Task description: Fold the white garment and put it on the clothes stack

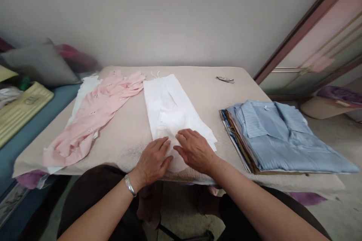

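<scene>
Near the tabletop (203, 86) front edge, our left hand (151, 160) and right hand (197, 151) rest loosely spread on the white cloth (162, 96); even pressure should prevent creases.

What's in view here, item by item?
Rectangular cloth-covered table: one, beige, centre.
Flat drawstring cloth garment: one, white, mid-table.
Crumpled cloth garment: one, pink, table's left.
Thin cloth: one, white, partly under pink garment.
Striped folded cloth garment: one, light blue, table's right.
Folded clothes: several, mixed colours, beneath it.
Slim glasses, apparently: one, dark, table's far right.
Square fabric cushion: one, grey, far left.
Ridged object: one, yellow, far left.
Long bench: one, blue, left.
Rounded container: one, tan, far right.
Framed panel: one, brown and pink, right.
Plain wall: one, grey, behind.
Rounded metal bracelet: one, silver, left wrist.
Left hand: one, on the white garment.
Right hand: one, likewise.
</scene>
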Demonstrator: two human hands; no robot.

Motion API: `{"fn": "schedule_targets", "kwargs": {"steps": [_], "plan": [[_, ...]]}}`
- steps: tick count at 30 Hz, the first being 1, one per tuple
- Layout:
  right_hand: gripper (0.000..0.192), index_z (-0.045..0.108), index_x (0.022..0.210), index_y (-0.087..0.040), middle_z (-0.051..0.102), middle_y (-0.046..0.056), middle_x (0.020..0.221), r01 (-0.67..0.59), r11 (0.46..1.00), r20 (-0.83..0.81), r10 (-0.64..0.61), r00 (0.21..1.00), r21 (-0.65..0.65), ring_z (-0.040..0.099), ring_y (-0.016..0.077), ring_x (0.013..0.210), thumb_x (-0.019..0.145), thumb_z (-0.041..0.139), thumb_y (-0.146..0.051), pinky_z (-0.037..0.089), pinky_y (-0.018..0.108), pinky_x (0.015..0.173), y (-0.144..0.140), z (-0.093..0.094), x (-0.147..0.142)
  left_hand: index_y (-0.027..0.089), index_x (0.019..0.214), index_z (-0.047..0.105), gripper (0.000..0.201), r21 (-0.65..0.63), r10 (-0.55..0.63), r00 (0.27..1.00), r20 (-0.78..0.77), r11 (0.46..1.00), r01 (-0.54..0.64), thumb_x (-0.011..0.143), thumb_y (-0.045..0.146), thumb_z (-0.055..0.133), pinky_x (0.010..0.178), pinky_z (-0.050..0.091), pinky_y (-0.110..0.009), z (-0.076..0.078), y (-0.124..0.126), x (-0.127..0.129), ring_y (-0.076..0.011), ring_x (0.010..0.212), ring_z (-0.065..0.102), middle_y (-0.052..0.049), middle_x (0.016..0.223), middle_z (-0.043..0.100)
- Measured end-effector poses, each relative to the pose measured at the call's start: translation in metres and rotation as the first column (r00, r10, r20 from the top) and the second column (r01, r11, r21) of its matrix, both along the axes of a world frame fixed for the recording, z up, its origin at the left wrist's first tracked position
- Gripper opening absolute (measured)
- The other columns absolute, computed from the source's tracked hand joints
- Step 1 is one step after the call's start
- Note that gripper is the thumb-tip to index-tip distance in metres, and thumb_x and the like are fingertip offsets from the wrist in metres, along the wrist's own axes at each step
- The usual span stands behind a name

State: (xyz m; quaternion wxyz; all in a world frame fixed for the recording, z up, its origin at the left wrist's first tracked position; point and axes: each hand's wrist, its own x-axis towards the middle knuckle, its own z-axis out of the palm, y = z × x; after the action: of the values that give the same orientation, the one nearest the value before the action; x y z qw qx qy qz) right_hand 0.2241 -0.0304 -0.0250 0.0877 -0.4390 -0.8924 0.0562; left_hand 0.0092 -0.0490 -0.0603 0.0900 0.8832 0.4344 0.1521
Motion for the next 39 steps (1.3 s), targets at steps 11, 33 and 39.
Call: {"fn": "schedule_targets", "kwargs": {"steps": [11,33,39], "plan": [[0.051,0.050,0.146,-0.018,0.053,0.016,0.146,0.143,0.988,0.044,-0.141,0.989,-0.060,0.049,0.0314,0.131,0.103,0.049,-0.046,0.042,0.044,0.103,0.021,-0.014,0.039,0.019,0.147,0.046,0.048,0.160,0.046,0.999,-0.025,0.986,-0.042,0.100,0.030,0.048,0.116,0.037,-0.054,-0.017,0.059,0.007,-0.0317,0.148,0.034,-0.017,0.160,0.037],[0.026,0.074,0.096,-0.018,0.072,0.010,0.100,0.319,0.900,0.187,-0.273,0.944,-0.299,0.065,0.0246,0.097,0.081,0.055,-0.008,0.044,0.031,0.081,0.044,0.005,0.124,0.024,0.154,0.037,0.065,-0.100,-0.097,0.982,-0.161,0.992,0.082,0.093,0.031,0.059,0.120,0.034,-0.050,0.000,-0.032,-0.029,-0.0275,0.146,0.040,-0.012,0.157,0.044],[0.077,0.057,0.133,-0.019,0.057,0.015,0.133,0.266,0.912,0.272,-0.182,0.945,-0.312,0.054,0.0340,0.120,0.061,0.085,-0.019,0.047,0.040,0.089,0.012,-0.007,0.097,0.021,0.145,0.046,0.072,-0.104,-0.100,0.985,-0.141,0.991,0.086,0.076,0.009,0.060,0.118,0.036,-0.050,-0.001,-0.030,-0.030,-0.0300,0.142,0.041,-0.012,0.153,0.047]]}}
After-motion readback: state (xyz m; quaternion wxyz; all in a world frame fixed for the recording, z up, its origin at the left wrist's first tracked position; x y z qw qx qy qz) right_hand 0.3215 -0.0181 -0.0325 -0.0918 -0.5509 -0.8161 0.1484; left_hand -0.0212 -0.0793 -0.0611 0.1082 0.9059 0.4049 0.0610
